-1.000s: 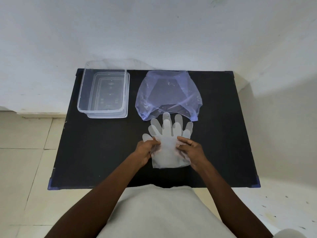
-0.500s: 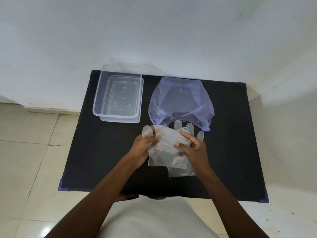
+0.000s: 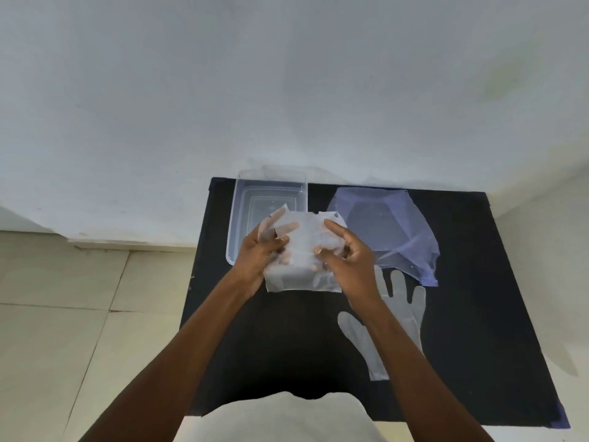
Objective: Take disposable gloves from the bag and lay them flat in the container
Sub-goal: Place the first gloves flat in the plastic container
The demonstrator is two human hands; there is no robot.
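- Black table (image 3: 471,314): fills the lower centre and right of the frame, set against a pale wall.
- Translucent bluish bag (image 3: 389,224): lies at upper right of the table, its open mouth toward the person. No gloves can be made out inside it.
- Clear plastic container (image 3: 242,218): stands at the upper left corner of the table, lidless. Its visible floor appears bare; the near right portion is hidden by the held glove.
- Change noted: a moment ago both hands pressed a stack of gloves on the table just below the bag. Now one glove is lifted off and carried up and left toward the container, and the view has swung with it.
- Held glove (image 3: 302,250): folded or bunched, raised between the hands, overlapping the container's near right corner in the view.
- Remaining glove (image 3: 411,311): lies flat at centre right of the table, fingers toward the bag, partly hidden by the right forearm.
- Left hand (image 3: 259,253): closed on the held glove's left edge, fingers curled behind the film.
- Right hand (image 3: 347,253): pinches the held glove's right side, forefinger extended on top.
- Judgement: placement of the first glove is imminent. It needs spreading flat once inside, and at least one glove awaits.
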